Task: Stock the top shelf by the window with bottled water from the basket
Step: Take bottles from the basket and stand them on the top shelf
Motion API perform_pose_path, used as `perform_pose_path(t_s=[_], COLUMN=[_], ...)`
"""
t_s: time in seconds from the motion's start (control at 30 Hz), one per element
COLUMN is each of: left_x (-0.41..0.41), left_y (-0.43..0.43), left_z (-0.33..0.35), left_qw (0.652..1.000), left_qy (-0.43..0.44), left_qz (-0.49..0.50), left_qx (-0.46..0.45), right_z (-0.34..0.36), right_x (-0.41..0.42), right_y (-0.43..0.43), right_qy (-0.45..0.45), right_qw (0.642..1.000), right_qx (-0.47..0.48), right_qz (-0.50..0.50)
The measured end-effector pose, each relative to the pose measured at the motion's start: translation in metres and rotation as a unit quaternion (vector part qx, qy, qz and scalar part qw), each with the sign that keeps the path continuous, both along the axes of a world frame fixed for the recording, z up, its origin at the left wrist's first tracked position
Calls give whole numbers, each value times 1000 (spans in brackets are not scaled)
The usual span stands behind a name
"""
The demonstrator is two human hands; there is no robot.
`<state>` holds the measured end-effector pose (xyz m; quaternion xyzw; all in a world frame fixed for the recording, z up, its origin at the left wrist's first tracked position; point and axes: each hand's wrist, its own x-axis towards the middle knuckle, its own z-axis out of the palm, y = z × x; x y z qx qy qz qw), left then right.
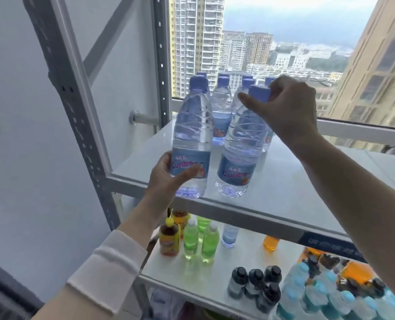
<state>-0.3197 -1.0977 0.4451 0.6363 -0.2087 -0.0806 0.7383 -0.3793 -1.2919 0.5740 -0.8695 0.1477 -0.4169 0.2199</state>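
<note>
Two water bottles with blue caps and blue labels stand near the front edge of the white top shelf (pixel 284 188). My left hand (pixel 166 179) grips the left bottle (pixel 193 135) low, around its label. My right hand (pixel 286 109) holds the right bottle (pixel 240 148) from above, fingers curled round its cap. Several more water bottles (pixel 222 107) stand in rows behind them, toward the window. The basket is not in view.
A grey metal upright (pixel 81 116) frames the shelf's left side. The shelf below (pixel 215 273) holds green, yellow, orange, dark-capped and light-blue drink bottles. The window (pixel 284 42) lies straight behind the top shelf; its right half is bare.
</note>
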Motion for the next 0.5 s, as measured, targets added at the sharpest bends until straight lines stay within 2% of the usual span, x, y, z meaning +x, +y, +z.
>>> perform_pose_path(t_s=[0.23,0.5], left_x=[90,145], left_y=[-17,-46], left_z=[5,1], left_qw=[996,989], left_qy=[-24,-52], left_qz=[-47,-82], left_qx=[72,112], right_z=[6,-5], right_x=[68,121], right_y=[-11,-25], right_qy=[21,27], right_qw=[999,999], right_qx=[-10,-16], right_qz=[-29,-39])
